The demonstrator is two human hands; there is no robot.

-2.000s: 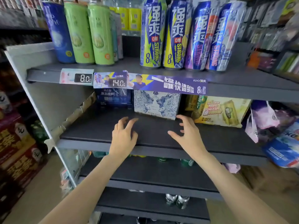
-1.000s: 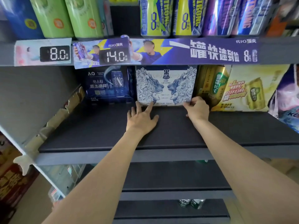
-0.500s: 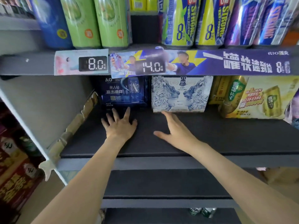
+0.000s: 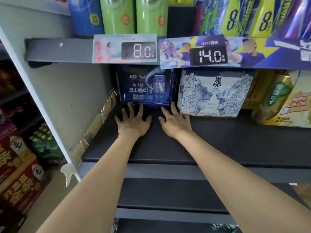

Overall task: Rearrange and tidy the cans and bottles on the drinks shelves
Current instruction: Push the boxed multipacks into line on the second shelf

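Head view of a dark grey metal middle shelf (image 4: 218, 148) in a drinks display. Both arms reach deep under the upper shelf edge, which carries a pale price tag reading 8.0 (image 4: 124, 48) and a blue promotional strip reading 14.0 (image 4: 208, 54). The left hand (image 4: 133, 122) and right hand (image 4: 175, 123) lie palm-down just above or on the shelf board, fingers straight and spread wide, holding nothing. The dark blue cardboard multipack of cans (image 4: 146, 86) stands upright at the back left of the shelf, set well behind the front lip, which probably explains the long reach: the pack is likely to be drawn forward to face the edge. Left fingertips (image 4: 141, 107) meet or nearly meet the base of the pack's front panel; contact cannot be confirmed. The right fingertips (image 4: 173, 105) sit at its lower right corner, in the narrow gap beside the white lion-printed carton (image 4: 213, 95), which stands just beside the blue pack. A yellow-gold beer pack (image 4: 282, 101) stands further right
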